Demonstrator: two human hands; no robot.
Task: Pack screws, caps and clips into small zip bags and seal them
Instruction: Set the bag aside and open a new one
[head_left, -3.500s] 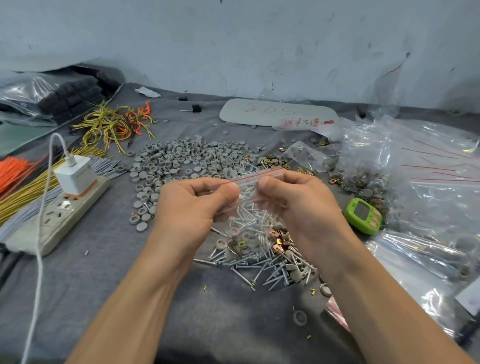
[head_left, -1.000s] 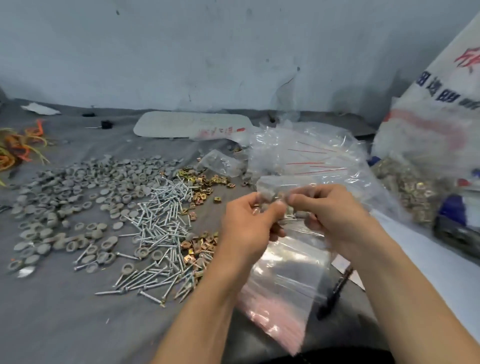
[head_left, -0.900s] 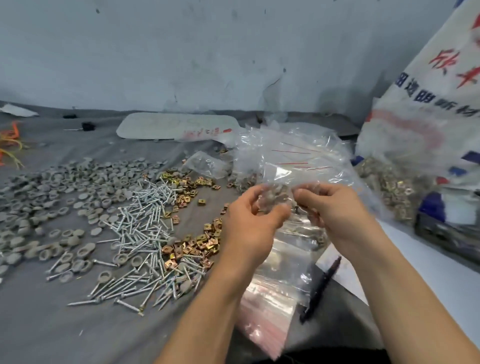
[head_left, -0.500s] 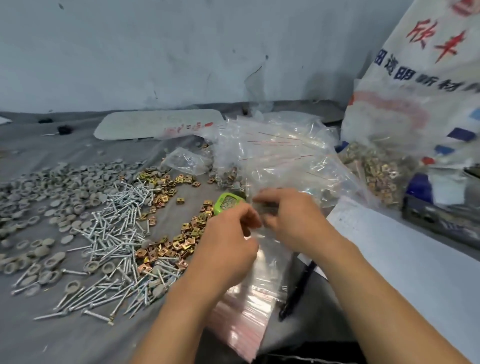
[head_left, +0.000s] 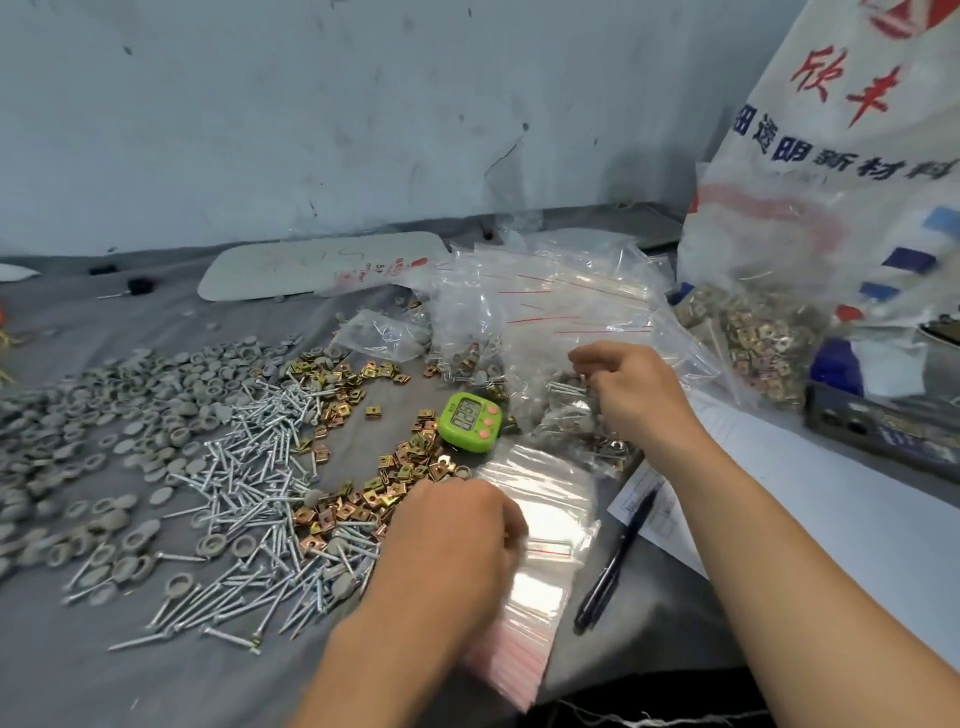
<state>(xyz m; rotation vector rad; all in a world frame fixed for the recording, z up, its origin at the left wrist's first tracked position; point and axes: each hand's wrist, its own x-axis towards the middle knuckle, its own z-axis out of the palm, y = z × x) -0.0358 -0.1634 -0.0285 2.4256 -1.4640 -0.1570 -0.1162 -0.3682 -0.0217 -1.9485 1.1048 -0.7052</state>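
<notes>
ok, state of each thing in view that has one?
Empty bags, stacked flat, unfilled.
Left hand, curled over that stack; grip blurred.
Right hand, gripping a filled bag at the pile.
Timer, face up, display on.
Pen, lying flat.
Screws, loose, unpacked.
Caps, loose, unpacked.
Clips, loose, unpacked.

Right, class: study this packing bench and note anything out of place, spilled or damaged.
Mildly odd: the timer lies in among the loose clips, and the stack of empty bags seems to overhang the front edge of the table, so it could slip off. Nothing looks damaged.
</notes>
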